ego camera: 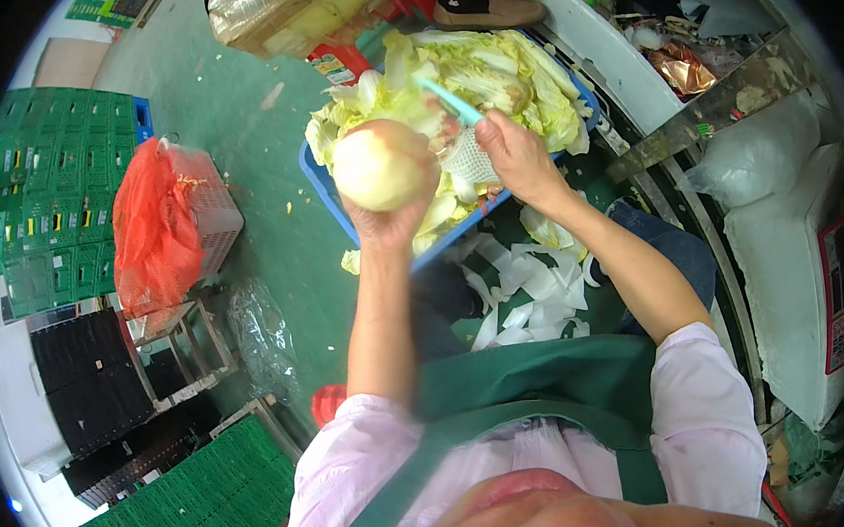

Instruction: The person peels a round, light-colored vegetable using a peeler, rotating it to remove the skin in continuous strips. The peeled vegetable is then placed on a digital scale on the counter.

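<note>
My left hand (397, 220) holds up a round, pale yellow-white fruit or vegetable (382, 165) with a smooth surface. In my right hand (514, 154) is a turquoise-handled tool (449, 101), slanting up and left, apart from the round piece; whether it is a peeler or a knife I cannot tell. Below both hands stands a blue plastic crate (457, 236), heaped with Chinese cabbage leaves (479, 59). A white foam net sleeve (470, 155) lies on the leaves beside my right hand, with reddish scraps near it.
White strips (530, 292) litter the floor by my feet. A white foam box (615, 58) of refuse stands at upper right. Another person's shoe (488, 11) is beyond the crate. At left are a red mesh bag (156, 234) on a white basket and stacked green crates (55, 198).
</note>
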{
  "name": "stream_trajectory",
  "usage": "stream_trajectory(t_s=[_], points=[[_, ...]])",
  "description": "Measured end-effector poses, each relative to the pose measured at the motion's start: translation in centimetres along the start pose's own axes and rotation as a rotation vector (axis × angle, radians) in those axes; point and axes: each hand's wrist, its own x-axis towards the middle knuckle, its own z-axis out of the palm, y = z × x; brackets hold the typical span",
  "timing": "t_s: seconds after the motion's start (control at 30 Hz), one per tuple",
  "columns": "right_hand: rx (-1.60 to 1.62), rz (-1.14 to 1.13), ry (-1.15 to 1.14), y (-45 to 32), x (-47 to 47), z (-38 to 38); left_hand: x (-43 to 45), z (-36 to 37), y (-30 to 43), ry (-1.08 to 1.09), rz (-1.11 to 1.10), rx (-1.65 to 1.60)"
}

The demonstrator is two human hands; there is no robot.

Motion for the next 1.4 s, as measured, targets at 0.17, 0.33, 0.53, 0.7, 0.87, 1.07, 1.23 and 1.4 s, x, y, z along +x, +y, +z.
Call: stream_trajectory(t_s=[0.17, 0.33, 0.53, 0.7, 0.87, 1.07, 1.23, 1.4], points=[[0.0, -0.176, -0.067, -4.4, -0.7, -0.8, 0.4, 0.3, -0.9, -0.099, 0.013, -0.051], [-0.067, -0.233, -0.165, -4.2, -1.0, -0.5, 0.6, -0.4, -0.9, -0.129, -0.041, -0.03], [-0.067, 0.028, -0.08, -0.1, 0.3, -0.5, 0.3, -1.9, -0.2, -0.161, -0.013, 0.04], [0.077, -0.008, -0.104, -1.9, 0.8, -2.3, 0.2, -0.9, -0.8, -0.028, 0.092, 0.194], [-0.028, -0.159, -0.226, -4.6, 0.2, -2.6, 0.3, 0.1, -1.3, -0.069, 0.088, 0.305], [-0.127, 0.055, -0.294, 0.4, 1.1, -2.4, -0.3, -0.8, -0.6, -0.161, -0.111, 0.285], [0.173, 0.139, -0.208, 1.2, 1.9, -2.9, 0.6, -0.9, -0.7, 0.012, 0.061, 0.233], [-0.738, 0.146, -0.195, 3.3, 1.7, -2.3, 0.9, -1.6, -0.5, 0.067, 0.059, 0.157]])
